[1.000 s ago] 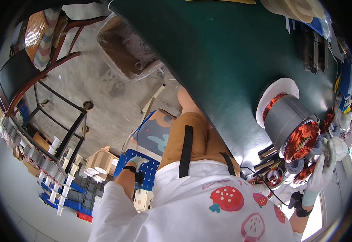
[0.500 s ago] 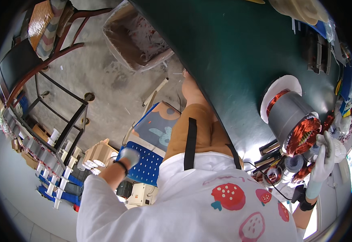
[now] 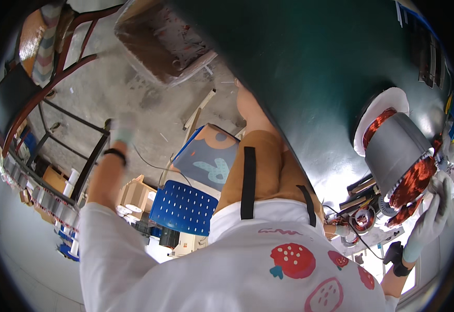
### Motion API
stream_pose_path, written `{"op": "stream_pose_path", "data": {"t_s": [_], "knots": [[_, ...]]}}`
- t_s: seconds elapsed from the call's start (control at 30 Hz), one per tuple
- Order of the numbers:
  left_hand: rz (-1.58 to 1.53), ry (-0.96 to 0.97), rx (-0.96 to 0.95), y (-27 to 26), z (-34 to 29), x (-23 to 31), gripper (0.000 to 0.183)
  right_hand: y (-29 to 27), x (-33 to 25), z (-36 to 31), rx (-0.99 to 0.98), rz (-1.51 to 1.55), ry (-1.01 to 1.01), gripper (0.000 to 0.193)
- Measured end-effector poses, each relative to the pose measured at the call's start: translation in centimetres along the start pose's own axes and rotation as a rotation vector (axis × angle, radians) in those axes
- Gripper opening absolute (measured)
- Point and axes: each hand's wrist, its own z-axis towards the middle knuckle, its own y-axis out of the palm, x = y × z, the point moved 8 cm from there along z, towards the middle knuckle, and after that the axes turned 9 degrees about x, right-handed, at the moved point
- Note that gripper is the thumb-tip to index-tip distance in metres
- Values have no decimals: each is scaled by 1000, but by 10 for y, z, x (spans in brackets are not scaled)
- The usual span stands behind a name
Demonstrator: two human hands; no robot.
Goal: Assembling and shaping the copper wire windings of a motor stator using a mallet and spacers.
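Note:
A grey cylindrical motor stator with red-brown copper windings at its near end lies tilted on the dark green table. A white disc stands at its far end. My right hand, in a pale glove, is beside the near windings with its fingers stretched up along them; whether they press on the wire is hard to make out. My left hand, also gloved, is out over the floor on the left, away from the table and smeared by motion. Nothing shows clearly in it.
A lined cardboard box of scraps stands on the floor by the table edge. At left is a dark chair with red-brown arms. A blue perforated stool seat is beside my legs. More wound stators lie at the right.
My left hand has swung outward and up, away from the blue seat. My right hand has moved a little right and down, staying by the windings. The whole view has shifted slightly.

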Motion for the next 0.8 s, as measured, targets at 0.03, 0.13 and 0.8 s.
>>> {"op": "stream_pose_path", "data": {"t_s": [0.03, 0.13, 0.8], "knots": [[106, -37, 347, 53, -28, -9, 25, 11, 23, 5, 90, 59, -18, 40], [-510, 176, 59, -145, 78, 189, 38, -25, 39, -15, 57, -2, -48, 38], [-1030, 11, 350, -199, 173, 181, 30, -32, 126, -204, 790, -174, -106, 41]]}}
